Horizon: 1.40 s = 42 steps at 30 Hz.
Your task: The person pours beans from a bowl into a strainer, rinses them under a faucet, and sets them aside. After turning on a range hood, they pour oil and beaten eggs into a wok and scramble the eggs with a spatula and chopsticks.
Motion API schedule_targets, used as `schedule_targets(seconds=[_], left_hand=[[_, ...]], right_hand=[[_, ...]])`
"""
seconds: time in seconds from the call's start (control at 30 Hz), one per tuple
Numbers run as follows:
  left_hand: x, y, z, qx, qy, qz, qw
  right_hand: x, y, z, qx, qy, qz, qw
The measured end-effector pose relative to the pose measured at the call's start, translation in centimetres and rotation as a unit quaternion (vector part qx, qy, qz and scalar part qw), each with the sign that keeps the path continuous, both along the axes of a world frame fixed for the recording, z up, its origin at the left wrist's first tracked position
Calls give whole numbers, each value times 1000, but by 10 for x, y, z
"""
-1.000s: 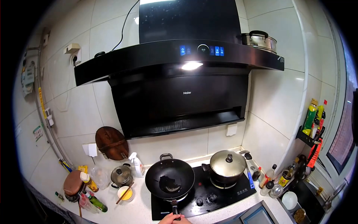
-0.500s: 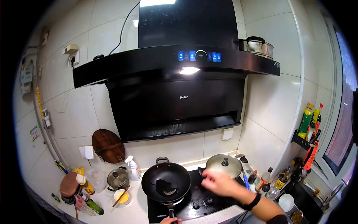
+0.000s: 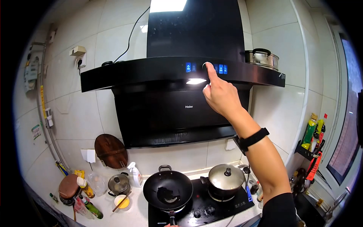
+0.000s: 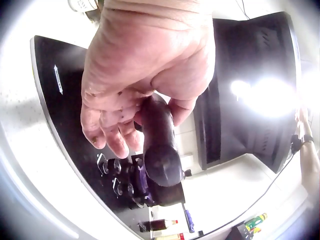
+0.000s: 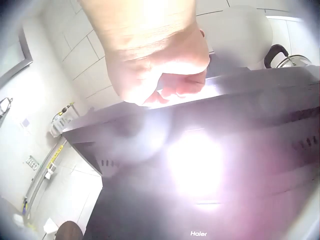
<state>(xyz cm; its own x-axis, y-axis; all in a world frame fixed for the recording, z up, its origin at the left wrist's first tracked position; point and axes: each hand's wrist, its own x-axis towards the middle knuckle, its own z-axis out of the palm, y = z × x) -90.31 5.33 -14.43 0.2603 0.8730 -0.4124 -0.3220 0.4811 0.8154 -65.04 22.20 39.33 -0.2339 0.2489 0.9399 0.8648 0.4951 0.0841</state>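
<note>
1. Range hood (image 3: 132, 72): we see it fixed to the tiled wall above the cooktop (image 3: 236, 196). Its lamp (image 3: 196, 81) is lit, and blue indicators (image 3: 188, 68) show on its front panel.
2. Right hand (image 3: 223, 94): we observe it raised to the front panel. The index finger is extended, with its tip at the round control near the middle; the other fingers are folded toward the palm. A black band (image 3: 253, 140) encircles the wrist.
3. Left hand (image 4: 150, 55): we find it gripping the handle (image 4: 162, 145) of the wok, with the thumb on one side and the fingers on the other.
4. Wok (image 3: 168, 189): we locate it on the left part of the cooktop, upright, with a glossy dark patch inside.
5. Lidded pot (image 3: 227, 178): we note it on the right part of the cooktop, its glass lid in place.
6. Table (image 3: 132, 219): left of the cooktop, we identify a white bowl (image 3: 128, 204) of yellow contents with chopsticks (image 3: 119, 204) across it, a small covered pot (image 3: 119, 184) and a spray bottle (image 3: 135, 176).
7. Upper right: we see a metal pot (image 3: 262, 58) on the range hood.
</note>
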Motion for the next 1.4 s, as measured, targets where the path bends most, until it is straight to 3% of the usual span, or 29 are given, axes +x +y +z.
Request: schedule_targets(seconds=[0.2,0.3,0.63,0.83,0.97,1.13,1.23,1.4], left_hand=[[0,-1,5,-9,-6,-3,1000],[1,-4,1,-11,-4,8,1000],[1,-2,-1,-2,4,14,1000],[2,-3,4,-7,5,17,1000],[-3,1,-13,-14,13,10,1000],[-3,-2,-8,-18,0,0,1000],[-1,-2,-3,-11,-3,9,1000],[0,-3,-1,-12,-3,7,1000]], right_hand=[[-17,10,6,16,50,26,998],[-16,19,-3,-23,-32,-64,997],[-1,11,-12,-29,-17,-28,999],[-10,15,-2,33,25,8,999],[-11,26,-1,-16,-53,-70,996],[0,11,-8,12,26,-9,1000],[11,7,-28,44,22,37,998],[22,5,-59,7,-23,33,999]])
